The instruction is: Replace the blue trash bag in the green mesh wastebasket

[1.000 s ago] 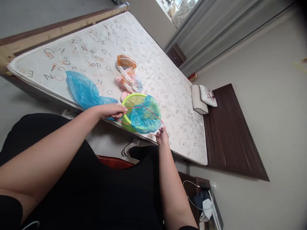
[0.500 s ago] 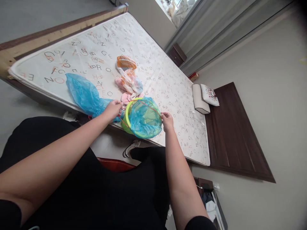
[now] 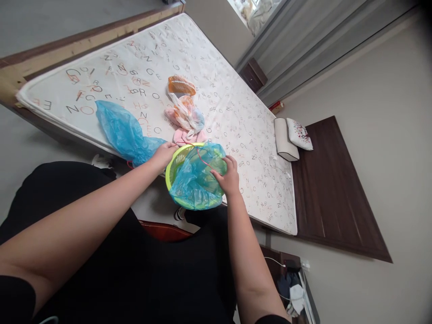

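A green plastic basket (image 3: 171,173) is tilted at the mattress edge, with a blue plastic bag (image 3: 199,182) inside it and over part of its rim. My left hand (image 3: 165,154) is closed at the basket's left rim, on the red drawstring (image 3: 184,143) as far as I can see. At the right rim my right hand (image 3: 228,174) is curved over the blue bag, thumb and fingers apart, the thumb by the string. Another blue bag (image 3: 123,130) lies left of my left hand.
On the white mattress (image 3: 256,144) are an orange packet (image 3: 182,85), a knotted bag (image 3: 187,114) and pink cloth (image 3: 182,136). A bolster (image 3: 285,139) and a pillow (image 3: 299,134) lie by the dark headboard (image 3: 334,189). A red seat edge (image 3: 164,231) shows below.
The basket has shifted down and left, and its left rim is now bare of the bag. My right hand has moved onto the rim from a pinch on the string.
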Available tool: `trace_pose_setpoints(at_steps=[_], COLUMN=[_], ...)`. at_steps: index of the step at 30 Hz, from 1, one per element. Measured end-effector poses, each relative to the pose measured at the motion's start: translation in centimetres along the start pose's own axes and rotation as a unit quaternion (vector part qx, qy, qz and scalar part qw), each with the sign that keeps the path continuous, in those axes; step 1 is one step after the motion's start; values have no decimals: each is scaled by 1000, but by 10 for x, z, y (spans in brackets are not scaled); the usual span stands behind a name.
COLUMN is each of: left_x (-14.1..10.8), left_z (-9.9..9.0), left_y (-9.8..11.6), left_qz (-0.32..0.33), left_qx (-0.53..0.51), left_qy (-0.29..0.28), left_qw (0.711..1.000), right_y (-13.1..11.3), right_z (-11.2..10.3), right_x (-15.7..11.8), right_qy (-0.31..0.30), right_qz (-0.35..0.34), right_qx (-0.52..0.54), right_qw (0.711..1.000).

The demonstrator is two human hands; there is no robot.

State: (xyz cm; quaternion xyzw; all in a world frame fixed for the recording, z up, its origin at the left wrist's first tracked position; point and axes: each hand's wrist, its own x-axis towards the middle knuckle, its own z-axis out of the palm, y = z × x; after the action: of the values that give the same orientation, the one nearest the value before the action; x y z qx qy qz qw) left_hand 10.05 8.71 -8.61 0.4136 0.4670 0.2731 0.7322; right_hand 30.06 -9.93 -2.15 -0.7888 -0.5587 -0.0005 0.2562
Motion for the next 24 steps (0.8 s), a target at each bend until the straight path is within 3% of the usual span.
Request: trace_pose_setpoints(at_steps=[3, 5, 7, 9, 11, 13, 15, 17, 20, 24], left_x=[1, 0, -2, -7, -13, -19, -22, -24, -23, -18], left_z=[3, 4, 3, 1, 0, -1, -1, 0, 0, 0], left_y=[-1, -1, 1, 5, 9, 12, 13, 14, 14, 13], left_qz=[-23, 3, 72, 182, 291, 346, 341, 318, 301, 282], left_qx=[-14, 20, 78, 155, 243, 322, 390, 442, 473, 464], left_qy=[4, 33, 76, 92, 47, -48, -145, -200, -217, -228], left_qw=[1000, 999, 991, 967, 924, 880, 843, 815, 799, 808], right_y=[-1, -1, -1, -5, -10, -15, -18, -16, -6, 15], right_z=[-2, -2, -1, -1, -2, -4, -6, -7, -3, 12], right_x=[-13, -19, -24, -26, -26, -23, -15, -4, 16, 35], right_qy=[-32, -35, -13, 14, 28, 43, 53, 30, -43, -149], right_qz=[-15, -9, 17, 54, 106, 170, 227, 260, 311, 390], right_qx=[-39, -48, -41, -25, -10, 13, 49, 93, 179, 319], right_qw=[999, 998, 999, 998, 994, 984, 971, 961, 932, 851])
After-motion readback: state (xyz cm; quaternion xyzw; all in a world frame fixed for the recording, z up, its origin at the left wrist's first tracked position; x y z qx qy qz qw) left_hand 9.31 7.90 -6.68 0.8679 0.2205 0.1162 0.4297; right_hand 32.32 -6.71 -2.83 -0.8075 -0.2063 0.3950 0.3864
